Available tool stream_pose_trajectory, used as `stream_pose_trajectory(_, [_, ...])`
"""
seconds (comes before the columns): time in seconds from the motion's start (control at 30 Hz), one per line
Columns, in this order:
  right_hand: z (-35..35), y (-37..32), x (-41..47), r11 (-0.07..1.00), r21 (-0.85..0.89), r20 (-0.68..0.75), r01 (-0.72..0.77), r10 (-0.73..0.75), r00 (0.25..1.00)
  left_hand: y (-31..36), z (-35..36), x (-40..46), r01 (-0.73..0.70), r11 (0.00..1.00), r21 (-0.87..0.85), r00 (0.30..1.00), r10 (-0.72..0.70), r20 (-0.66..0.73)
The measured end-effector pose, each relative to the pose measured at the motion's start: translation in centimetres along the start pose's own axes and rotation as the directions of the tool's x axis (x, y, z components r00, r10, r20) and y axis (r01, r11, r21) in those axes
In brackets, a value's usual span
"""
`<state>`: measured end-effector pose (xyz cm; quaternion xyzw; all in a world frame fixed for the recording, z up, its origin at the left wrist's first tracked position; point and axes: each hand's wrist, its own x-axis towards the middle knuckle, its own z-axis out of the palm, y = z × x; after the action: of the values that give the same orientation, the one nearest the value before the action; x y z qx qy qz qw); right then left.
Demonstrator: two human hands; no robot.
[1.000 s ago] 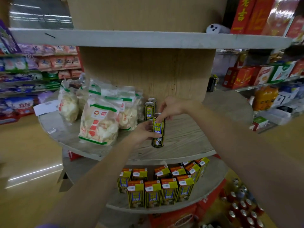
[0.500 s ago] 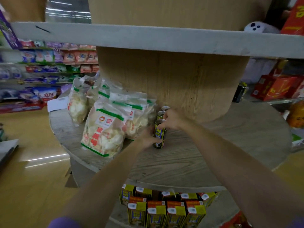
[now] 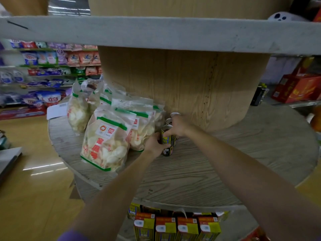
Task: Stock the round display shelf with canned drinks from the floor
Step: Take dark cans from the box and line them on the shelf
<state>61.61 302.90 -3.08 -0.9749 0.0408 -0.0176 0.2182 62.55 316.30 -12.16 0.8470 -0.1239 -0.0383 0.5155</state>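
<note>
Front can: your yellow-and-black drink can stands upright on the middle tier of the round display shelf, just right of the cracker bags, near the wooden core.
Left hand: your left hand wraps the front can's left side, fingers curled round its lower body, thumb side toward you.
Right hand: your right hand comes over the can's top from the right, fingers pinching its upper rim and side; fingertips partly hidden behind the can.
Row behind: two more cans stand in a line behind the front one, running back to the core; only their silver tops show, your right hand covers the rest.
Core: wide wooden drum rises between the middle tier and the grey upper tier.
Cracker bags: clear bags of white crackers with green bands stand in a cluster on the left part of the tier, nearest bag just beside your left hand; touching or not, cannot tell.
Lower tier: yellow-and-orange drink cartons stand in rows under the tier's front edge.
Background: aisle shelves of packaged goods at left, red gift boxes at right, a dark can on a far shelf, wood-tone floor.
</note>
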Motion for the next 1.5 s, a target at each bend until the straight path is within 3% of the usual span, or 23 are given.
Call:
stream_pose_trajectory(0.2, [-0.8, 0.3, -1.5, 0.954, 0.295, 0.118, -0.051, 0.017, 0.993, -1.0, -1.2, -0.4, 0.063, 0.985, 0.162, 0.998, -0.065, 0.008])
stream_pose_trajectory(0.4, [-0.6, 1.3, -5.7, 0.975, 0.182, 0.256, -0.129, 0.080, 0.963, -0.9, -2.8, -2.8, 0.086, 0.990, 0.109, 0.991, -0.096, 0.097])
stream_pose_trajectory(0.67, [1.5, 5.1, -13.1, 0.959, 0.213, 0.074, -0.186, 0.174, 0.982, 0.1, 0.4, -8.0, 0.155, 0.984, -0.087, 0.948, -0.124, 0.293])
stream_pose_trajectory(1.0, [1.4, 13.9, -25.6, 0.880, 0.286, 0.036, -0.379, 0.385, 0.922, 4.7, 11.1, -16.0, 0.168, 0.964, -0.206, 0.815, -0.019, 0.579])
stream_pose_trajectory(1.2, [1.9, 21.9, -32.4, 0.809, 0.293, 0.064, -0.509, 0.515, 0.855, 6.1, 19.7, -19.3, 0.035, 0.999, -0.019, 0.725, -0.012, 0.688])
stream_pose_trajectory(1.5, [3.9, 38.4, -44.2, 0.665, 0.333, 0.120, -0.668, 0.673, 0.730, 6.0, 37.2, -24.5, -0.065, 0.973, 0.220, 0.589, -0.140, 0.796])
